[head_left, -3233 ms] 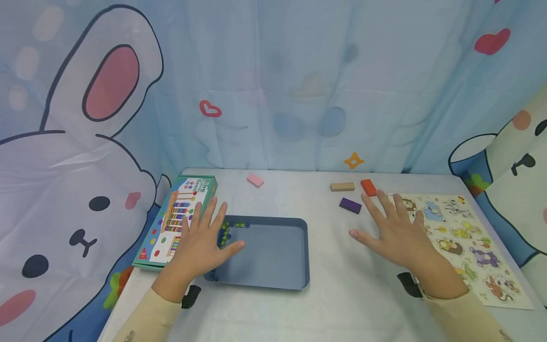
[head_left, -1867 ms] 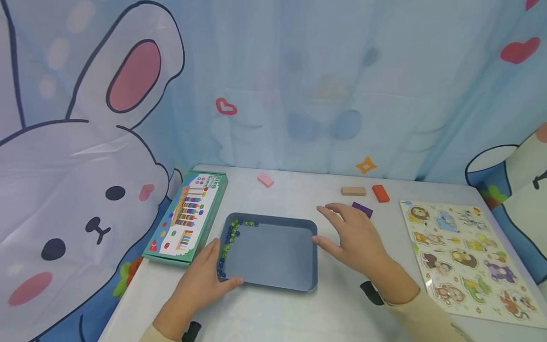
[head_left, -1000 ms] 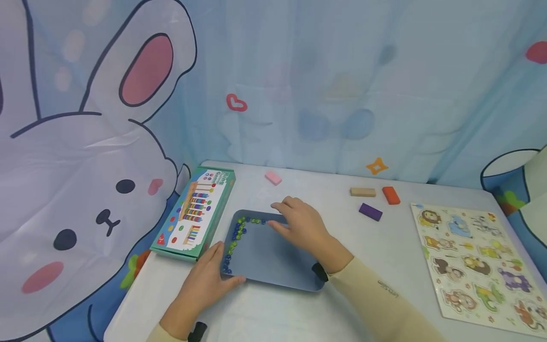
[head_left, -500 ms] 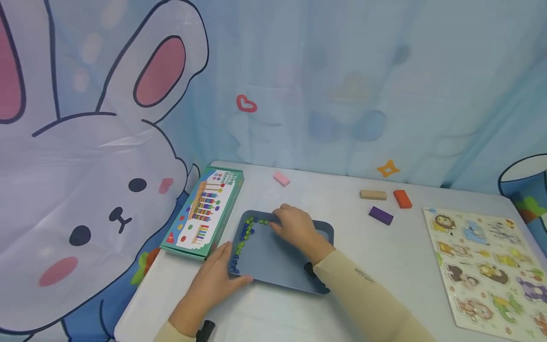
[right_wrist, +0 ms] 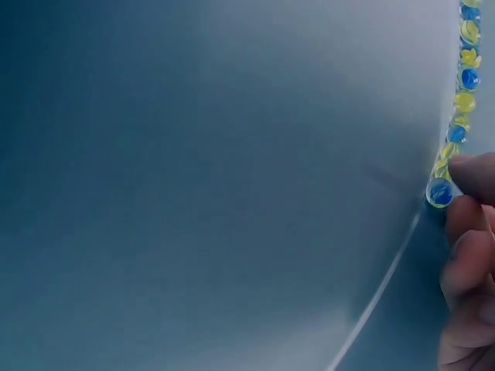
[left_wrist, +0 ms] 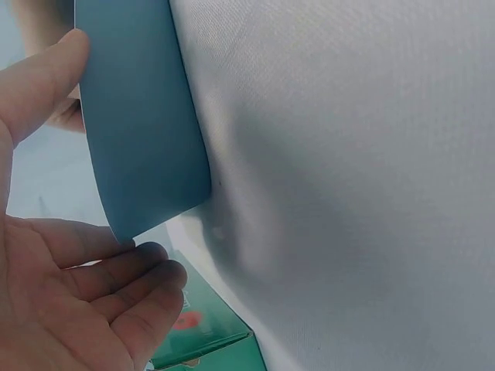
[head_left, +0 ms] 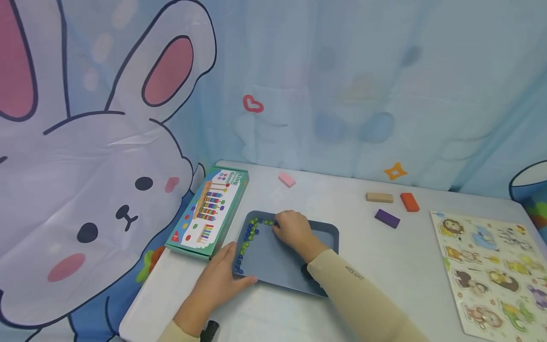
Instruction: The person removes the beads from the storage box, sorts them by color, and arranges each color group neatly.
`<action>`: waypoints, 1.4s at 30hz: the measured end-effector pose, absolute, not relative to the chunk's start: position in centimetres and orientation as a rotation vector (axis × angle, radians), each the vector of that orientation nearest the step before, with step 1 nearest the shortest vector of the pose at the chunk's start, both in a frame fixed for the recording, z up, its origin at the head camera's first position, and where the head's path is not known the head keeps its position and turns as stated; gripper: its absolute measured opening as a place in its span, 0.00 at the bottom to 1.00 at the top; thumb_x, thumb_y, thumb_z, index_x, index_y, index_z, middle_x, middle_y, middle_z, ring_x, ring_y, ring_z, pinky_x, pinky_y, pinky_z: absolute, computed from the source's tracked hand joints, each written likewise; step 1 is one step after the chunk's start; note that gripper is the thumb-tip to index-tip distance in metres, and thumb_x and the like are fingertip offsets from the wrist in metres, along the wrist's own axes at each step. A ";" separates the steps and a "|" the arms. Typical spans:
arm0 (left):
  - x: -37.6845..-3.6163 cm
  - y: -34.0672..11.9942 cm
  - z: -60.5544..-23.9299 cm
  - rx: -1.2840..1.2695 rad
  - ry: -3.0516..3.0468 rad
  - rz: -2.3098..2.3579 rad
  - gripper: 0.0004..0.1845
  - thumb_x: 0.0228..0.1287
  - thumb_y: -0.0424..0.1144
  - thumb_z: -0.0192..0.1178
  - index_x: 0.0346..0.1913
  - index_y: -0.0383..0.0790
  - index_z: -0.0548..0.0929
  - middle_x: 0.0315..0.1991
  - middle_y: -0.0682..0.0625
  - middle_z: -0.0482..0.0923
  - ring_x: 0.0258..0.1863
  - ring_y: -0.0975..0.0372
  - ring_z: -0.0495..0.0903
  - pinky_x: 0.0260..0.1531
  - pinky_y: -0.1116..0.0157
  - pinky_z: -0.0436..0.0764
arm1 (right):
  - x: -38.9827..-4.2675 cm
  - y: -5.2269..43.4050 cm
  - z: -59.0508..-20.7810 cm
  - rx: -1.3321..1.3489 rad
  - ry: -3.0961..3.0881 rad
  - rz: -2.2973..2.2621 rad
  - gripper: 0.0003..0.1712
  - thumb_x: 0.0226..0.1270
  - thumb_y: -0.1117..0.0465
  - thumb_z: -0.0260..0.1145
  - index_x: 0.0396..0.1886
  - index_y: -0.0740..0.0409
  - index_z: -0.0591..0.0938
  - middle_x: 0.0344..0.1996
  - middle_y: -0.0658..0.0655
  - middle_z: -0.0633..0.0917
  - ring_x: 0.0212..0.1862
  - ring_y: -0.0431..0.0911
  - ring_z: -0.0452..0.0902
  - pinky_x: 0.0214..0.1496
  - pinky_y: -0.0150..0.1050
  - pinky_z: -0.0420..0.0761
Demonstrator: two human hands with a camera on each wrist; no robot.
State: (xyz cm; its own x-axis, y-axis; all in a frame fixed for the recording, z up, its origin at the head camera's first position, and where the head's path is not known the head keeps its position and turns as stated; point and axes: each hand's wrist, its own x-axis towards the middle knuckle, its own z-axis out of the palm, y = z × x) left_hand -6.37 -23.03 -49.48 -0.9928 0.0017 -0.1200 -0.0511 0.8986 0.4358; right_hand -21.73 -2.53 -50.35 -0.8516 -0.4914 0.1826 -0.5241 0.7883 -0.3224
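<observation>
A blue-grey tray (head_left: 282,266) lies on the table. Blue and yellow-green glass marbles (head_left: 245,242) line its left side and part of its far side. At the near left corner my left hand (head_left: 220,280) spreads round the tray, thumb along the near wall and fingers at the left side; in the left wrist view its fingertips (left_wrist: 166,270) are right at the corner, slightly bent. My right hand (head_left: 295,230) is inside the tray by the far wall. Its thumb and forefinger pinch a blue marble (right_wrist: 439,193) at the end of the row, as the right wrist view shows.
A green ring game box (head_left: 209,213) lies left of the tray. Behind it are a pink block (head_left: 287,179), a tan block (head_left: 379,197), a purple block (head_left: 387,218) and an orange block (head_left: 410,202). An animal puzzle board (head_left: 491,270) lies at the right.
My right hand has come from the right into the tray's far side, its fingers closing on a marble. Earlier my left hand came down to the near left corner. The head view has turned rightward.
</observation>
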 end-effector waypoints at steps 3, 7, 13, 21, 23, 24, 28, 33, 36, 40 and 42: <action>-6.3 -22.9 -49.4 -0.030 2.951 0.683 0.63 0.52 0.71 0.74 0.80 0.29 0.62 0.80 0.35 0.62 0.80 0.42 0.63 0.77 0.43 0.68 | -21.9 -2.6 -50.6 0.808 -2.899 0.541 0.04 0.65 0.58 0.76 0.34 0.54 0.93 0.31 0.52 0.93 0.32 0.44 0.88 0.35 0.43 0.89; -6.3 -22.9 -49.4 -0.016 2.963 0.682 0.63 0.52 0.71 0.74 0.79 0.29 0.63 0.80 0.35 0.63 0.79 0.42 0.64 0.76 0.43 0.69 | -22.0 -2.5 -50.7 0.799 -2.924 0.510 0.05 0.65 0.58 0.76 0.37 0.54 0.93 0.36 0.53 0.94 0.37 0.47 0.91 0.40 0.44 0.91; -6.3 -22.8 -49.4 -0.029 2.964 0.683 0.63 0.52 0.70 0.75 0.79 0.30 0.63 0.80 0.35 0.63 0.79 0.43 0.64 0.77 0.44 0.69 | -22.0 -2.3 -50.8 0.819 -2.923 0.499 0.07 0.64 0.61 0.74 0.25 0.54 0.90 0.22 0.50 0.88 0.21 0.40 0.77 0.22 0.36 0.76; -6.5 -22.7 -49.4 -0.031 2.947 0.699 0.64 0.51 0.72 0.74 0.80 0.30 0.62 0.80 0.36 0.62 0.79 0.43 0.64 0.76 0.43 0.70 | -21.3 -1.1 -50.1 0.805 -2.881 0.561 0.05 0.63 0.60 0.72 0.27 0.54 0.89 0.21 0.50 0.87 0.20 0.38 0.68 0.19 0.35 0.69; -6.5 -22.8 -49.5 -0.040 2.940 0.705 0.65 0.51 0.72 0.73 0.80 0.31 0.62 0.80 0.36 0.62 0.80 0.43 0.64 0.77 0.43 0.69 | -21.0 -0.6 -49.4 0.788 -2.854 0.591 0.05 0.63 0.59 0.72 0.36 0.53 0.92 0.29 0.51 0.91 0.22 0.39 0.74 0.22 0.37 0.76; -6.5 -22.9 -49.5 -0.042 2.940 0.703 0.65 0.51 0.73 0.73 0.80 0.31 0.61 0.80 0.36 0.62 0.79 0.43 0.64 0.77 0.43 0.69 | -20.8 -0.4 -49.1 0.773 -2.845 0.602 0.07 0.63 0.58 0.73 0.39 0.52 0.92 0.31 0.51 0.92 0.23 0.39 0.75 0.23 0.38 0.78; -6.5 -23.1 -49.6 -0.047 2.938 0.707 0.66 0.51 0.74 0.72 0.81 0.31 0.61 0.80 0.36 0.62 0.79 0.44 0.65 0.76 0.43 0.69 | -20.2 1.1 -47.4 0.725 -2.824 0.658 0.08 0.63 0.56 0.74 0.41 0.51 0.92 0.26 0.47 0.88 0.21 0.38 0.71 0.20 0.35 0.73; -6.4 -23.1 -49.4 -0.055 2.934 0.714 0.66 0.51 0.74 0.72 0.81 0.31 0.61 0.80 0.36 0.62 0.79 0.43 0.64 0.76 0.42 0.69 | -19.7 3.5 -45.7 0.686 -2.777 0.695 0.08 0.63 0.56 0.75 0.40 0.52 0.92 0.18 0.45 0.79 0.19 0.37 0.67 0.18 0.31 0.66; -6.3 -23.3 -49.4 -0.062 2.929 0.718 0.66 0.51 0.74 0.72 0.81 0.31 0.60 0.81 0.36 0.61 0.80 0.42 0.63 0.76 0.41 0.69 | -19.6 4.9 -45.1 0.669 -2.740 0.698 0.07 0.63 0.57 0.75 0.39 0.52 0.92 0.18 0.44 0.78 0.18 0.36 0.66 0.18 0.31 0.65; -6.4 -23.2 -49.5 -0.056 2.923 0.711 0.67 0.50 0.76 0.71 0.81 0.31 0.60 0.80 0.35 0.62 0.80 0.42 0.63 0.76 0.40 0.68 | -19.6 7.1 -45.0 0.617 -2.717 0.666 0.08 0.63 0.56 0.75 0.40 0.52 0.92 0.18 0.45 0.78 0.18 0.37 0.66 0.17 0.31 0.64; -6.5 -23.2 -49.6 -0.050 2.917 0.714 0.68 0.50 0.77 0.70 0.80 0.31 0.61 0.80 0.35 0.62 0.79 0.41 0.64 0.76 0.40 0.68 | -19.6 8.3 -45.1 0.580 -2.715 0.653 0.08 0.63 0.56 0.75 0.40 0.53 0.92 0.18 0.46 0.78 0.18 0.38 0.65 0.17 0.31 0.63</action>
